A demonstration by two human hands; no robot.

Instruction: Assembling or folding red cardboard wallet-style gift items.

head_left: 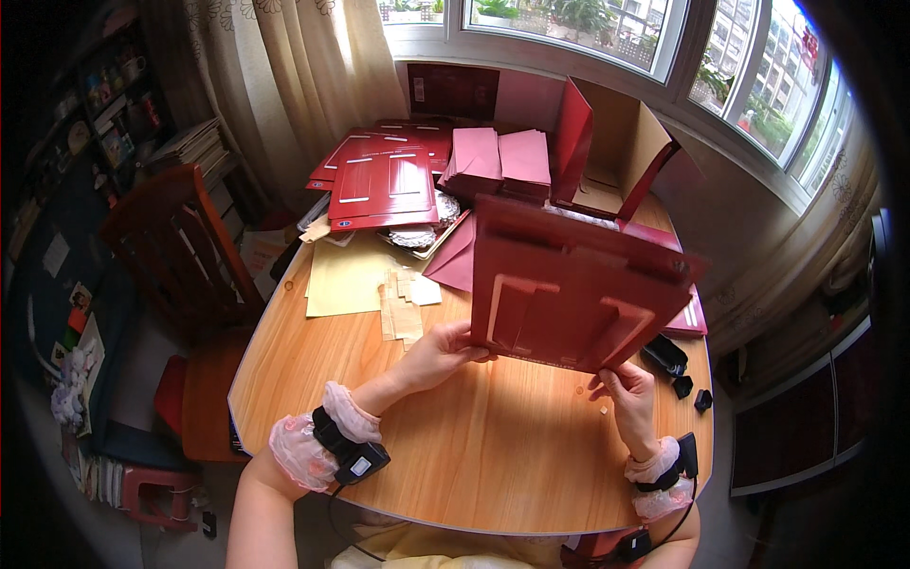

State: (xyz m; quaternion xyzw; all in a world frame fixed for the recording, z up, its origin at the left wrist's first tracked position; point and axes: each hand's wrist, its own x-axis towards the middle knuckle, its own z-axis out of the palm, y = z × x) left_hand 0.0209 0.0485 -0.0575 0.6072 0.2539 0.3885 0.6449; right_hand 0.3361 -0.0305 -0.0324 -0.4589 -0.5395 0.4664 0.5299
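A dark red flat cardboard panel with slot-like cutouts is held up, tilted, above the wooden table. My left hand pinches its lower left corner. Fingers of my right hand are closed on its lower right edge. The panel's upper part is slightly blurred. Behind it stands an open red box with a brown inside, partly covered by the panel. A stack of similar red cardboard pieces lies at the far left of the table, and pink envelopes are piled beside it.
Yellow paper and tan paper pieces lie left of centre. A black case and small black parts sit near the right edge. A wooden chair stands at the left; windows and curtains are behind.
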